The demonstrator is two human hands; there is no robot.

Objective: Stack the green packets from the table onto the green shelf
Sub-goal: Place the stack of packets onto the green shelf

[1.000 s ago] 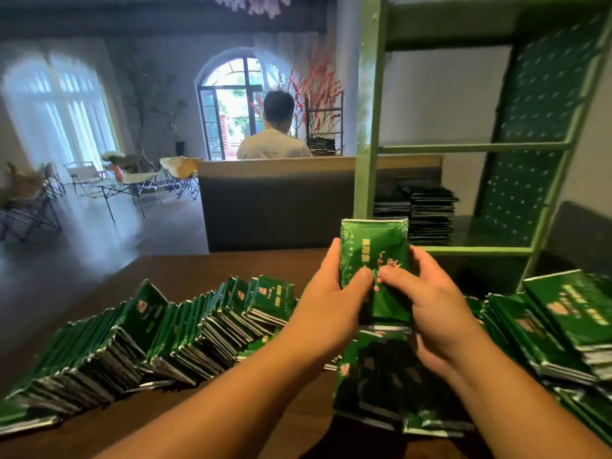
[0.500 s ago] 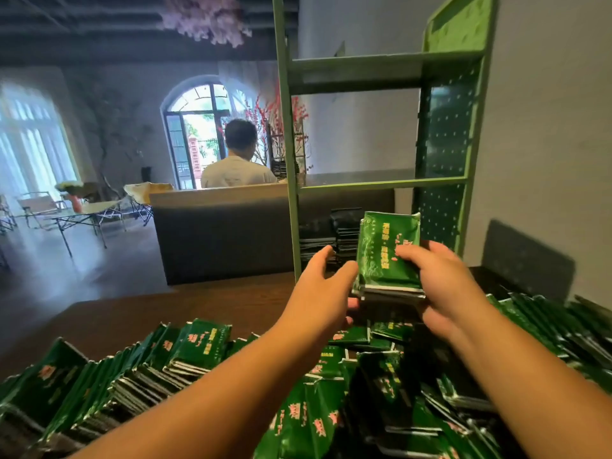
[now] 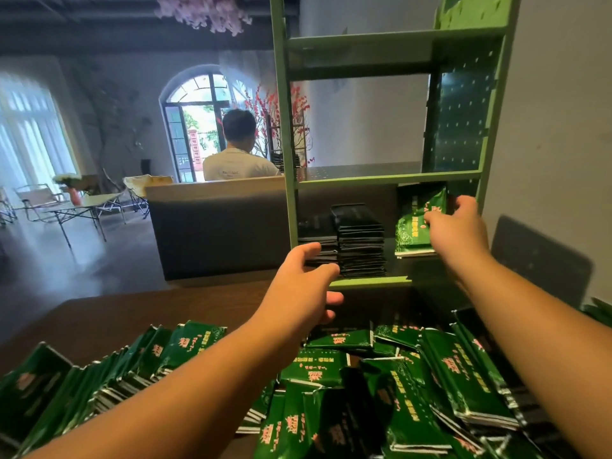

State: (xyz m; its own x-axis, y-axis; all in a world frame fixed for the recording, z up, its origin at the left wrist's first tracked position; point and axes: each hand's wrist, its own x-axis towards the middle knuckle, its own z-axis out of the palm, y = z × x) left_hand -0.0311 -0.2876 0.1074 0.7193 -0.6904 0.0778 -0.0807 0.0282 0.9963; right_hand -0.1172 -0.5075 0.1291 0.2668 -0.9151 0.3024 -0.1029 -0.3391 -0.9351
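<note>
My right hand (image 3: pixel 458 230) grips a small bundle of green packets (image 3: pixel 414 226) inside the bottom bay of the green shelf (image 3: pixel 371 282), at its right side, tilted up a little. My left hand (image 3: pixel 303 286) hovers empty with spread fingers just in front of the shelf's lower edge. Two dark stacks of packets (image 3: pixel 359 240) stand in the same bay to the left of the bundle. Several loose green packets (image 3: pixel 381 376) lie heaped on the brown table (image 3: pixel 109 323) below my arms, and a leaning row of packets (image 3: pixel 99 369) runs to the left.
The shelf stands on the table against a grey wall (image 3: pixel 556 127); its middle and upper boards hold nothing I can see. Behind a dark counter (image 3: pixel 218 226) a person (image 3: pixel 238 154) sits facing away. Folding chairs and a small table (image 3: pixel 66 207) stand at far left.
My right hand has carried the bundle forward and right, from above the table pile into the shelf's bottom bay. My left hand has let go of it and stays back, empty.
</note>
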